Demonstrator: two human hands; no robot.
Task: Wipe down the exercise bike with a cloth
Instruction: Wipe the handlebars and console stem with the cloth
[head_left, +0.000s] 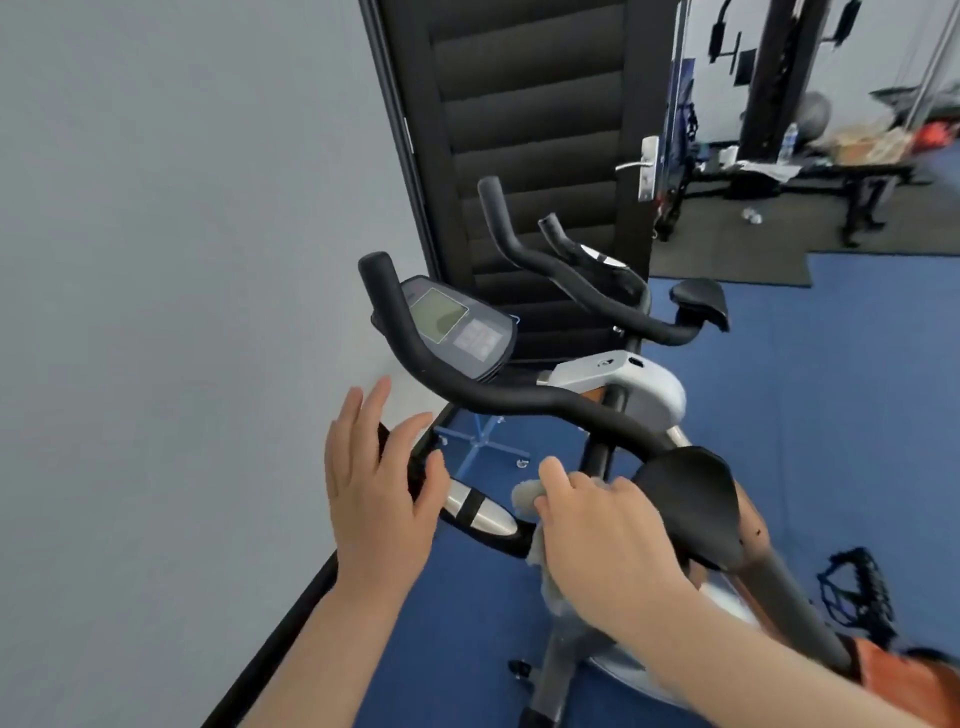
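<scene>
You stand over the exercise bike (618, 384), which sits close to a pale wall (171, 260) on blue flooring (831, 415), with a grey cloth (527, 499) bunched in your right hand (597, 535). That hand's fingers are curled round the cloth, knuckles up, and it sits low beside the black saddle (691, 499), just under the near end of the handlebar (519, 402). Whether the cloth touches the frame there cannot be told; the hand covers the contact. Your left hand (379, 488) hovers empty, fingers straight and slightly spread, in front of the lower left part of the bike and below the console (457, 327).

By the look of it, the wiping is under way around the saddle post and the frame beneath the bar. The handlebar, console and saddle top seem yet to be done, though no dirt or wet streak shows either way. The next move likely calls for pressing the cloth flat and drawing it along the tube, with the free hand steadying the bar so the bike does not rock. A second bike (597, 280) stands behind, by the dark door (519, 104).
</scene>
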